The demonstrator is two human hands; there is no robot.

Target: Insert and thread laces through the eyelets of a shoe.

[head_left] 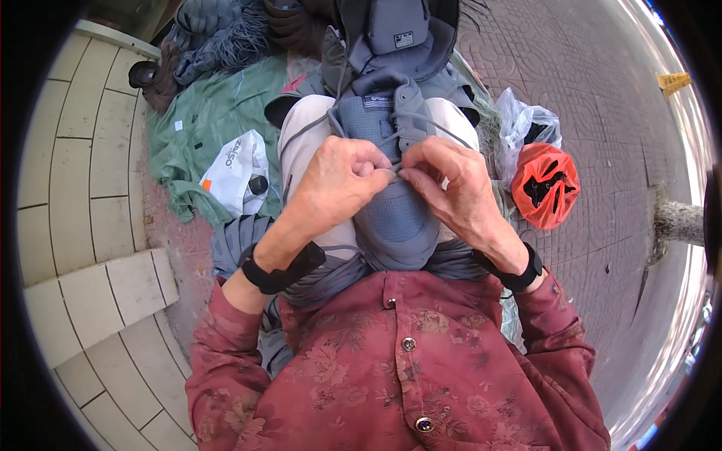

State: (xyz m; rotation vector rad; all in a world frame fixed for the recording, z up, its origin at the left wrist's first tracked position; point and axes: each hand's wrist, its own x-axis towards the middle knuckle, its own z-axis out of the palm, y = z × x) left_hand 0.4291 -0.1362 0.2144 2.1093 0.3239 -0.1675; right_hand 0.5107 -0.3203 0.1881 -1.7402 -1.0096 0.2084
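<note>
Fingertips of the left hand (338,180) and right hand (451,188) pinch together on a grey shoelace (396,174) at centre, over the grey sneaker (395,214) on the lap. At three o'clock lies a red plastic bag (545,186); at nine, a white bag (237,173).

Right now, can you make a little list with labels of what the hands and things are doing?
left hand: pinches the grey lace
right hand: pinches the same lace, fingertips meeting the left's
shoe: grey mesh, on the lap, toe toward the person
wrists: a black band on each
shirt: red, flowered, buttoned
beyond the shoe: more grey shoes, green cloth, white bag
right side: red net bag on brick paving
</note>
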